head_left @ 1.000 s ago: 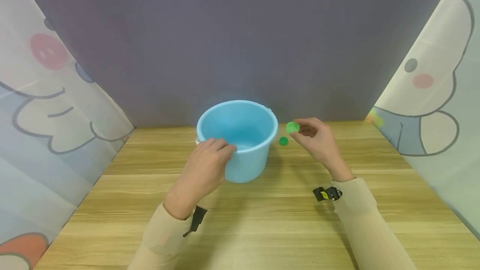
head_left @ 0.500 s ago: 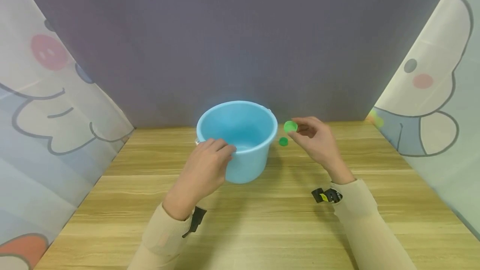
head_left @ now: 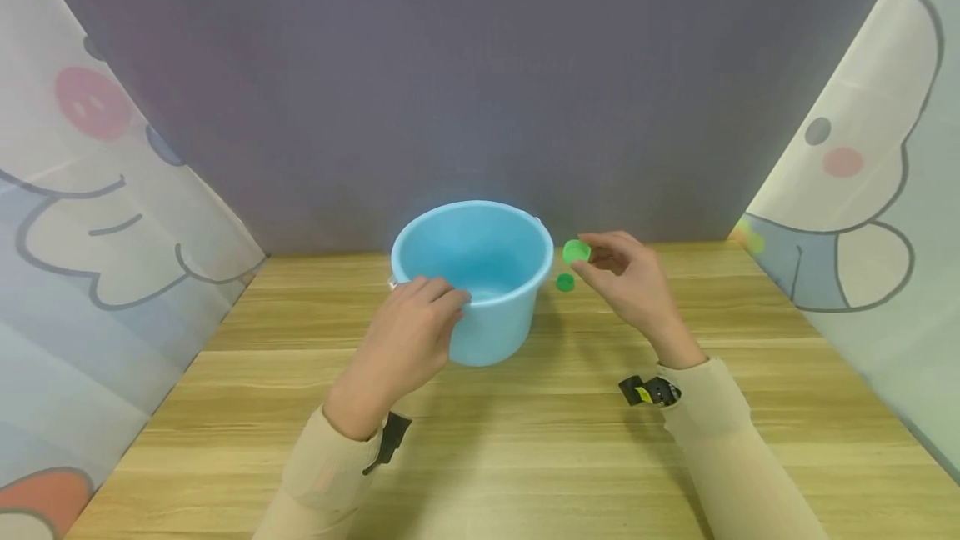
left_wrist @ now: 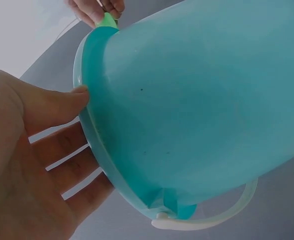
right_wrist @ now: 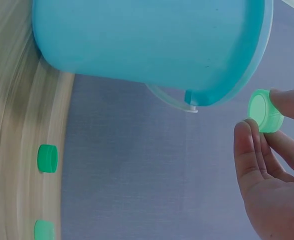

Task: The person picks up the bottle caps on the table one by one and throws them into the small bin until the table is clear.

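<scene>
A light blue bucket [head_left: 491,332] stands upright on the wooden table, its white handle [left_wrist: 227,215] hanging down. My left hand [head_left: 408,336] grips the near-left rim; in the left wrist view the thumb lies outside and the fingers reach over the rim. Raised just right of the bucket, my right hand [head_left: 633,282] pinches a light green bottle cap [right_wrist: 265,111] between thumb and fingers. A darker green bottle cap [head_left: 565,282] lies on the table below it. Another green bottle cap [right_wrist: 44,230] shows on the table in the right wrist view only.
The wooden table [head_left: 525,457] ends at a dark grey back wall [head_left: 480,90]. Cartoon-printed curtains hang on the left [head_left: 97,215] and right [head_left: 855,190]. A black strap device [head_left: 648,391] is on the right wrist.
My right hand has shifted slightly left and up toward the bucket, carrying the light green bottle cap. The left hand and the bucket stay in place.
</scene>
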Demonstrator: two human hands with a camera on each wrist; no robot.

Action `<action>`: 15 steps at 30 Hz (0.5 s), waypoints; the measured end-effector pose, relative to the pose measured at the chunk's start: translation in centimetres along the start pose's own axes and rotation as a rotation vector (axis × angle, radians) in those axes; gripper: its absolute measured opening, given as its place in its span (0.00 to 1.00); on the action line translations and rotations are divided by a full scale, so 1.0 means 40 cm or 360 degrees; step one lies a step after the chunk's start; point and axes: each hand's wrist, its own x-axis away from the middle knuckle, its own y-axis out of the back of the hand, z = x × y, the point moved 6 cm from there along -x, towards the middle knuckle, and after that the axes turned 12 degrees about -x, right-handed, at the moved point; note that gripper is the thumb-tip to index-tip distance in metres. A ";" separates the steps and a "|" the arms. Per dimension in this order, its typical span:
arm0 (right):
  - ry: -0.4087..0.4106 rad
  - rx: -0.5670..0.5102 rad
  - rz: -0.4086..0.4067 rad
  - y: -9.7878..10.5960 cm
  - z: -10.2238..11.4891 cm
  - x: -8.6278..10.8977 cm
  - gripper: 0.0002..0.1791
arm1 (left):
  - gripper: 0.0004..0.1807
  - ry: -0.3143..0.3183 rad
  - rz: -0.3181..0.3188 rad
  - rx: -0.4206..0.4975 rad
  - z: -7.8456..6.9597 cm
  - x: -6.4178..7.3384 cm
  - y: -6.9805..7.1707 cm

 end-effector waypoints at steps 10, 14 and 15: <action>0.0032 -0.0038 0.0017 -0.002 0.018 -0.005 0.20 | 0.11 0.0016 0.0010 -0.0003 0.005 0.004 -0.003; 0.0034 -0.0053 0.0017 0.002 0.022 -0.003 0.20 | 0.11 0.0000 0.0010 -0.0004 0.003 0.001 -0.003; 0.0030 -0.0054 0.0019 0.002 0.023 -0.003 0.20 | 0.11 -0.0002 0.0009 -0.0005 0.003 0.001 -0.004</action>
